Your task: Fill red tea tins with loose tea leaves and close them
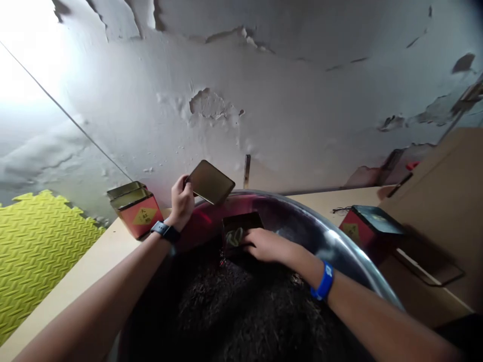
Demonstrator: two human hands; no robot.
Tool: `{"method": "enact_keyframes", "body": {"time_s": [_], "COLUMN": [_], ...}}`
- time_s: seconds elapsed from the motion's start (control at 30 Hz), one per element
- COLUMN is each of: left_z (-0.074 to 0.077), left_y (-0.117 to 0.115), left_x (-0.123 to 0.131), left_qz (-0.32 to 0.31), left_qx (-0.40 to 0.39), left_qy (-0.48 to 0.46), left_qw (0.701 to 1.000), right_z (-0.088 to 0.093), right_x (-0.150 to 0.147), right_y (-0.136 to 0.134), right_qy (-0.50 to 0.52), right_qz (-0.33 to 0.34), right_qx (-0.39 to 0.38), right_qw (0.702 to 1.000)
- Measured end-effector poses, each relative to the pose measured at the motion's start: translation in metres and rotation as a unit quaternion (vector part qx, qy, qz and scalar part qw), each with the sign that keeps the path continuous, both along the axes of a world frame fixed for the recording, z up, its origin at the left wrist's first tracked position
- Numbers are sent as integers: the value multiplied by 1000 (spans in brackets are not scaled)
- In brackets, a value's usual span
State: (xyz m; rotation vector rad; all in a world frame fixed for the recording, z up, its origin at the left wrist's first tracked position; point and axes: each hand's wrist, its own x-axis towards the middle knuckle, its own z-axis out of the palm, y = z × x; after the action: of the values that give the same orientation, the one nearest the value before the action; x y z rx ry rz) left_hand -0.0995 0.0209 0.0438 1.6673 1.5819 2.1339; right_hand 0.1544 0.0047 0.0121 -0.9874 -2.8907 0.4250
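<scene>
My left hand (183, 201) is closed on the edge of a rectangular metal lid (212, 182), its plain gold-toned face toward me, raised above the rim of a large metal basin (332, 234). Dark loose dried leaves (249, 306), looking like tea, fill the bottom of the basin. A dark rectangular tin (241, 221) rests on them near the far wall, with pale green loops (234, 236) showing on or in it. My right hand (266, 245) grips the tin at its right side, fingers curled and partly hidden.
Red tins (141, 216) with yellow diamond labels stand left of the basin on a pale tabletop (90, 271). Another red tin with a dark top (372, 221) sits at right beside a cardboard box (441, 201). Yellow foam matting (41, 256) lies far left. A peeling wall rises behind.
</scene>
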Motion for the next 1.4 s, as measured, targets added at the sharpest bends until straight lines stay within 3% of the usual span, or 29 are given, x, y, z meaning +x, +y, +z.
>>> {"method": "enact_keyframes", "body": {"time_s": [0.1,0.27,0.37,0.53,0.7,0.77,0.83,0.97,1.1,1.2,1.33,1.4], "left_z": [-4,-24,-42,-64,-45,-34,-29,-33,-38,-32,-18,-16], "left_y": [12,21,24,26,11,2,-5,-10,-7,-10,-23,-30], "left_x": [-17,-6,0,-1,24,38,50,58,56,56,63,68], "left_qz": [46,-18,-58,-79,-74,-127,-202,-288,-250,-255,-302,-309], "left_qx": [-58,-232,-266,-279,-210,-188,-188,-229,-220,-228,-212,-201], "left_qy": [82,253,291,302,304,304,333,385,348,337,387,420], "left_qw": [994,939,917,908,926,925,902,847,876,877,845,829], "right_z": [-4,-11,-15,-13,-5,-1,2,10,17,22,31,33], "right_x": [1,-2,-6,-5,-3,-2,0,8,18,27,36,37], "right_y": [5,3,0,2,5,7,10,18,25,30,27,21], "right_qy": [31,20,3,38,122,171,224,304,322,285,127,50], "right_qz": [14,-46,-41,-55,-122,-147,-172,-223,-260,-259,-205,-164], "right_qx": [14,39,55,-13,-58,-14,13,-54,-66,-60,6,-16], "right_qw": [999,998,998,998,983,974,959,924,908,921,970,985]}}
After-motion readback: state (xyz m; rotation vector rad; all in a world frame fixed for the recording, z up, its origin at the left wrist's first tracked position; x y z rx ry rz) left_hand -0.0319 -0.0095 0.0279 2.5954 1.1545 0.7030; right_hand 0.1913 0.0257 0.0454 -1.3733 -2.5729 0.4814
